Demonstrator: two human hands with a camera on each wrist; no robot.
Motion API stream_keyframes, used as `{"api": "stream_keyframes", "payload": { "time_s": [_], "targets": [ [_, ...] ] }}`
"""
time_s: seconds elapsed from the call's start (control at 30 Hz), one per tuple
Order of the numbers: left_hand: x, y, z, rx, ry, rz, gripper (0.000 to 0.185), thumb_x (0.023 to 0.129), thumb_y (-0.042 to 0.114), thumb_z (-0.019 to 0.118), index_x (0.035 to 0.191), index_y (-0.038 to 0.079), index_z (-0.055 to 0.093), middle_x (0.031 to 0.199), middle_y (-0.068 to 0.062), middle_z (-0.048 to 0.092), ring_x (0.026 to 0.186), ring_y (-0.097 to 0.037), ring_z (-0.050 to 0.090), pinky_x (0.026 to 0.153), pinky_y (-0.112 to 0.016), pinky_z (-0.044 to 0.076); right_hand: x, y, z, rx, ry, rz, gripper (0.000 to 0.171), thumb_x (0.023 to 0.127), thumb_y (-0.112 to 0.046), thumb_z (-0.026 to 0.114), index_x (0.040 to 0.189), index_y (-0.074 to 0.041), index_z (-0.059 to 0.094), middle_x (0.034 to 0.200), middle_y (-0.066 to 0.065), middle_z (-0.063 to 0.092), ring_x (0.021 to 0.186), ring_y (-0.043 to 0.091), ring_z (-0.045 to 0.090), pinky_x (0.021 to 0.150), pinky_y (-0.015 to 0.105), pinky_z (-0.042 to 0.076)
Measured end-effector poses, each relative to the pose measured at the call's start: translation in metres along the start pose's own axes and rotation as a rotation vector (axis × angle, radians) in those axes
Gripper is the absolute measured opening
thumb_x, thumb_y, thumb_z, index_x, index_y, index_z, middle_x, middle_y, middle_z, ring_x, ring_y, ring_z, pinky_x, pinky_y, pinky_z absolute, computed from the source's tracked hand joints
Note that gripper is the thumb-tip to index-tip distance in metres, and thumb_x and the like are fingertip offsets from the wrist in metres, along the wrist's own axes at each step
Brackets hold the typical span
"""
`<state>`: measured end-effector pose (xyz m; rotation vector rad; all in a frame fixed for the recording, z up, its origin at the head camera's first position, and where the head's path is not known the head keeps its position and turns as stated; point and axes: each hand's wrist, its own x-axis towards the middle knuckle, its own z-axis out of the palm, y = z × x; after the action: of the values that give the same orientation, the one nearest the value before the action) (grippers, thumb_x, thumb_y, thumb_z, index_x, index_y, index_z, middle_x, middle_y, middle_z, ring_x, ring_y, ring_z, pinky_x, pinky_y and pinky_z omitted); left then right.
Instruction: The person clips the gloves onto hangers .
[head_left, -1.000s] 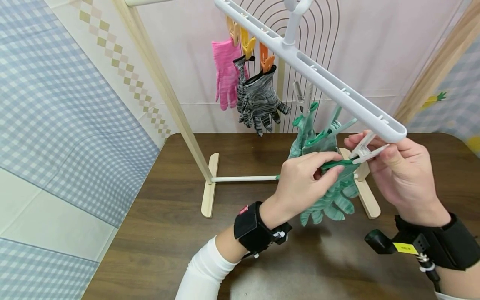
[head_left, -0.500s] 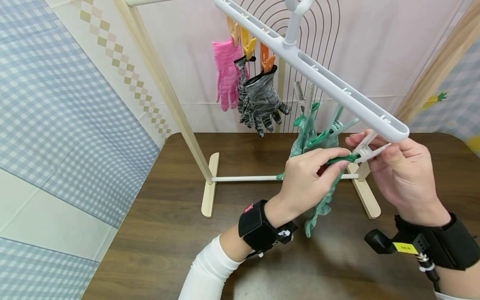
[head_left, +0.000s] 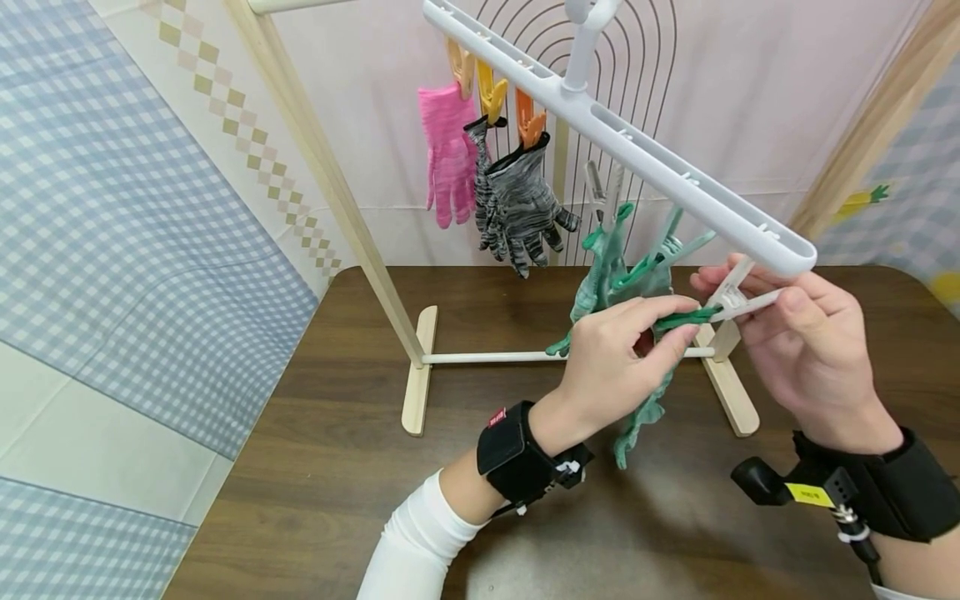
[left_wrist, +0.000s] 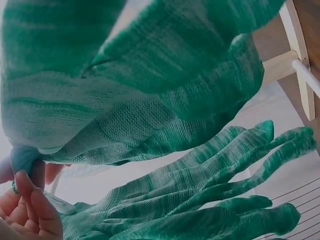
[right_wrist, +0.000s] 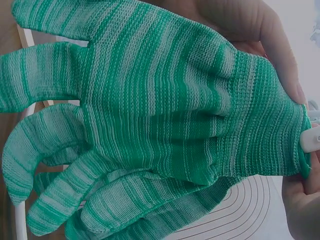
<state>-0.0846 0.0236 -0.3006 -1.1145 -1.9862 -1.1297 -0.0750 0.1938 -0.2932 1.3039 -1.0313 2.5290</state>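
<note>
My left hand (head_left: pixel 615 350) pinches the dark green cuff of a green striped knit glove (head_left: pixel 647 417) between thumb and fingers. The glove hangs below that hand, turned edge-on in the head view; the right wrist view shows its back and spread fingers. My right hand (head_left: pixel 825 354) holds a white clothespin (head_left: pixel 750 305) under the near end of the white hanger (head_left: pixel 705 200). The clothespin's tip (right_wrist: pixel 311 140) overlaps the cuff edge in the right wrist view. Just behind, another green glove (head_left: pixel 600 275) hangs from pegs, partly hidden by my left hand.
Farther along the hanger, a pink glove (head_left: pixel 447 158) and black-and-grey gloves (head_left: pixel 521 204) hang from beige, yellow and orange clothespins. A wooden frame (head_left: pixel 337 192) with a white lower bar (head_left: pixel 487 357) stands on the brown table (head_left: pixel 315 467).
My left hand has shifted slightly right, and the glove has turned from face-on to edge-on. My right thumb has eased slightly outward at the clothespin's handle. The hanger has swayed a little.
</note>
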Motion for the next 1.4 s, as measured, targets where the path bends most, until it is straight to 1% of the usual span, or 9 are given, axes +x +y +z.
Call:
{"api": "stream_keyframes", "payload": {
  "time_s": [0.2, 0.5, 0.73, 0.83, 0.93, 1.1, 1.2, 1.3, 1.4],
  "targets": [
    [-0.001, 0.0, 0.0, -0.008, -0.01, -0.011, 0.02, 0.084, 0.018, 0.058, 0.102, 0.009, 0.064, 0.081, 0.004, 0.062, 0.06, 0.002, 0.044, 0.056, -0.002, 0.031, 0.001, -0.001, 0.0, -0.009, 0.002, 0.002, 0.032, 0.087, 0.007, 0.038, 0.113, 0.026, 0.042, 0.106, 0.038, 0.052, 0.106, 0.042, 0.049, 0.092, 0.041, 0.04],
    [-0.004, 0.0, 0.0, -0.002, -0.019, -0.005, 0.024, 0.083, 0.018, 0.06, 0.106, 0.01, 0.062, 0.08, 0.005, 0.061, 0.061, 0.002, 0.044, 0.057, -0.002, 0.031, 0.0, -0.004, 0.002, -0.034, 0.053, -0.028, 0.029, 0.086, 0.008, 0.04, 0.109, 0.026, 0.045, 0.104, 0.035, 0.054, 0.103, 0.043, 0.05, 0.088, 0.038, 0.041],
    [-0.01, -0.002, 0.0, 0.013, -0.017, 0.005, 0.026, 0.082, 0.018, 0.061, 0.106, 0.009, 0.062, 0.08, 0.005, 0.063, 0.06, 0.004, 0.046, 0.056, -0.002, 0.032, -0.002, -0.004, 0.005, -0.091, 0.063, -0.119, 0.029, 0.084, 0.012, 0.042, 0.109, 0.026, 0.046, 0.106, 0.036, 0.052, 0.105, 0.044, 0.049, 0.091, 0.038, 0.039],
    [-0.012, -0.003, 0.0, 0.024, -0.012, 0.013, 0.023, 0.082, 0.019, 0.062, 0.103, 0.009, 0.063, 0.082, 0.006, 0.065, 0.058, 0.005, 0.045, 0.055, -0.002, 0.031, -0.002, -0.005, 0.007, -0.137, 0.084, -0.158, 0.029, 0.083, 0.013, 0.045, 0.108, 0.026, 0.046, 0.105, 0.036, 0.054, 0.105, 0.043, 0.05, 0.093, 0.038, 0.039],
    [-0.015, -0.004, -0.001, 0.028, -0.009, 0.014, 0.022, 0.082, 0.019, 0.061, 0.102, 0.009, 0.063, 0.083, 0.007, 0.066, 0.057, 0.005, 0.044, 0.054, -0.002, 0.029, -0.005, -0.007, 0.007, -0.201, 0.118, -0.173, 0.026, 0.082, 0.013, 0.046, 0.105, 0.026, 0.048, 0.106, 0.035, 0.054, 0.108, 0.041, 0.049, 0.094, 0.037, 0.038],
    [-0.021, -0.006, -0.002, 0.025, -0.012, 0.01, 0.021, 0.083, 0.018, 0.061, 0.102, 0.009, 0.063, 0.083, 0.006, 0.066, 0.057, 0.005, 0.044, 0.055, -0.002, 0.03, -0.013, -0.013, 0.005, -0.368, 0.199, -0.136, 0.028, 0.085, 0.011, 0.044, 0.109, 0.026, 0.046, 0.11, 0.031, 0.054, 0.109, 0.037, 0.048, 0.092, 0.034, 0.038],
    [-0.024, -0.009, -0.003, 0.031, -0.014, 0.009, 0.021, 0.083, 0.018, 0.06, 0.102, 0.009, 0.064, 0.083, 0.006, 0.066, 0.057, 0.005, 0.045, 0.055, -0.002, 0.031, -0.018, -0.015, 0.003, -0.435, 0.238, -0.117, 0.03, 0.086, 0.01, 0.042, 0.111, 0.026, 0.043, 0.11, 0.03, 0.055, 0.108, 0.035, 0.05, 0.092, 0.033, 0.039],
    [-0.027, -0.01, -0.003, 0.034, -0.018, 0.004, 0.021, 0.083, 0.017, 0.06, 0.102, 0.009, 0.064, 0.082, 0.006, 0.066, 0.057, 0.005, 0.045, 0.055, -0.002, 0.031, -0.022, -0.016, 0.0, -0.471, 0.262, -0.11, 0.028, 0.088, 0.01, 0.04, 0.11, 0.027, 0.044, 0.109, 0.029, 0.056, 0.107, 0.034, 0.051, 0.093, 0.033, 0.04],
    [-0.029, -0.012, -0.003, 0.035, -0.022, -0.002, 0.021, 0.083, 0.017, 0.06, 0.102, 0.009, 0.064, 0.082, 0.006, 0.066, 0.057, 0.005, 0.045, 0.055, -0.002, 0.031, -0.026, -0.018, -0.004, -0.463, 0.264, -0.099, 0.027, 0.088, 0.01, 0.038, 0.109, 0.026, 0.045, 0.109, 0.029, 0.056, 0.109, 0.034, 0.049, 0.091, 0.033, 0.041]
  ]
}}
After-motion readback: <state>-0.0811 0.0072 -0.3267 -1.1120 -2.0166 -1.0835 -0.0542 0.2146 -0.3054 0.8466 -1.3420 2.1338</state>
